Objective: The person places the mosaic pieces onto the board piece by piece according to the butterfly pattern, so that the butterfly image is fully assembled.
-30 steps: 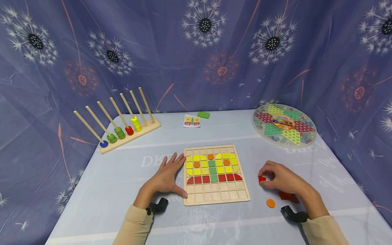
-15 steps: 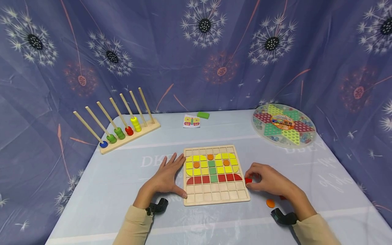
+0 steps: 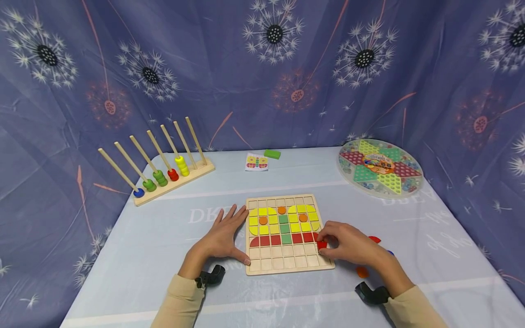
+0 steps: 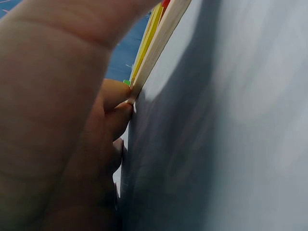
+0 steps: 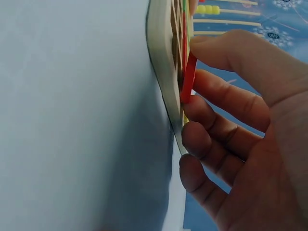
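Observation:
A square wooden grid board [image 3: 266, 264] lies mid-table, with yellow, orange, green and red flat tiles set in a butterfly-like pattern. My left hand [image 3: 221, 238] rests with spread, straight fingers along its left edge; thumb and fingertips touch the rim [image 4: 159, 53] in the left wrist view. At the board's right side, my right hand [image 3: 348, 241] pinches a red tile [image 5: 189, 79] between thumb and fingers. That tile is over the rightmost column, just below the red row, tilted on edge in the right wrist view. Whether it touches the cell is unclear.
Right of the board lie a red piece [image 3: 374, 239], an orange disc [image 3: 362, 272] and a partly hidden blue piece [image 3: 390, 253]. Farther back are a peg rack with coloured beads [image 3: 176, 183], a pattern card [image 3: 257, 162], a green block [image 3: 272, 154] and a round Chinese checkers board [image 3: 380, 168].
My right hand has carried the red tile leftward from the loose pieces onto the board's right side. Pieces beneath that arm are now partly uncovered. My left hand has stayed still.

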